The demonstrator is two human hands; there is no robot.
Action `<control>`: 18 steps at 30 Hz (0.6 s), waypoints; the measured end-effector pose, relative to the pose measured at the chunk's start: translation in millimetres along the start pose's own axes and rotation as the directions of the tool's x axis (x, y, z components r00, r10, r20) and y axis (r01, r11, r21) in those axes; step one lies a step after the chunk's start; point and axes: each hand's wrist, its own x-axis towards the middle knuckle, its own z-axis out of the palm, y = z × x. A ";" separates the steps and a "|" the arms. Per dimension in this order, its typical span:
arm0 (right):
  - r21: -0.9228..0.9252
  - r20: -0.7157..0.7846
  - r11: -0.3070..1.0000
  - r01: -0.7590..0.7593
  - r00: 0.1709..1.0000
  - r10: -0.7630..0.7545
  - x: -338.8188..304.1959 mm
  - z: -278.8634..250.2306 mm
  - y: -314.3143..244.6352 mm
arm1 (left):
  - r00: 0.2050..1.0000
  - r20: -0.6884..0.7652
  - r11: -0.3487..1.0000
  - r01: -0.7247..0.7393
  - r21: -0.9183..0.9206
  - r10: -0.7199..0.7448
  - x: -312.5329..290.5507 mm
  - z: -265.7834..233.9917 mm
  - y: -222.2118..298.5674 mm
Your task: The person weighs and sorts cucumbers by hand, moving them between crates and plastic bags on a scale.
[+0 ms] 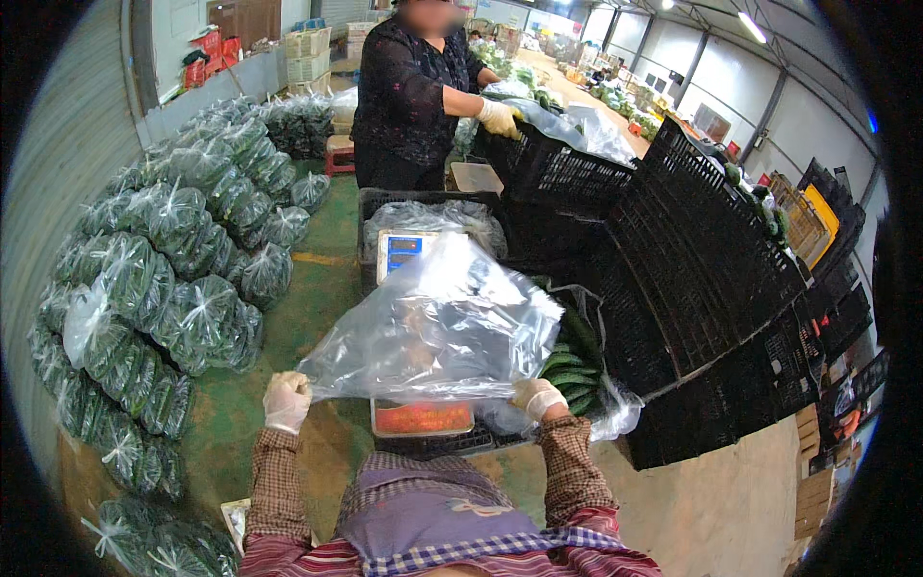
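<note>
Clear plastic bag (433,337) held spread by its near edge, both hands engaged

Far left, a big heap of knotted see-through sacks (192,269) of long dark-green vegetables is stacked along the corrugated metal wall, presumably placed there to be out of the way. Next, the left hand (287,401), pale-gloved, is closed into a fist, the bag's near left corner pinched in it. The bag is located mid-scene, before the torso; it is gripped at two spread points, probably so the film is stretched between them. Behind it, a white-framed scale panel with blue display (405,252) is partly covered by film, and a black plastic crate (371,207) is filled with crumpled clear film. Below the bag's edge, a flat, pale-rimmed orange-red object (423,417) is seen; kind cannot be told. The right hand (538,397), also pale-gloved, is closed narrowly on the bag's near right edge. Just beyond, dark-green cucumbers (574,375) are partly hidden by bag film. At the back, a black slatted crate (567,175) is touched by a co-worker in dark clothing (409,106). Far right, the side is blocked by a tall black lattice-plastic crate wall (702,250).
</note>
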 end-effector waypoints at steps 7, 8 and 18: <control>0.048 0.100 0.996 -0.080 0.992 0.075 23.1 -66.2 -9.0 | 0.782 0.449 0.268 0.587 -0.764 -0.431 0.0 0.8 20.3; 0.021 0.117 0.994 -0.111 0.987 0.108 32.8 -70.6 -4.7 | 0.782 0.500 0.050 0.555 -0.830 -0.372 5.2 -1.9 49.1; 0.888 -0.446 0.272 0.372 0.841 0.306 59.0 -57.7 216.1 | 0.483 0.635 -0.130 0.725 -0.676 -0.603 27.9 62.6 131.4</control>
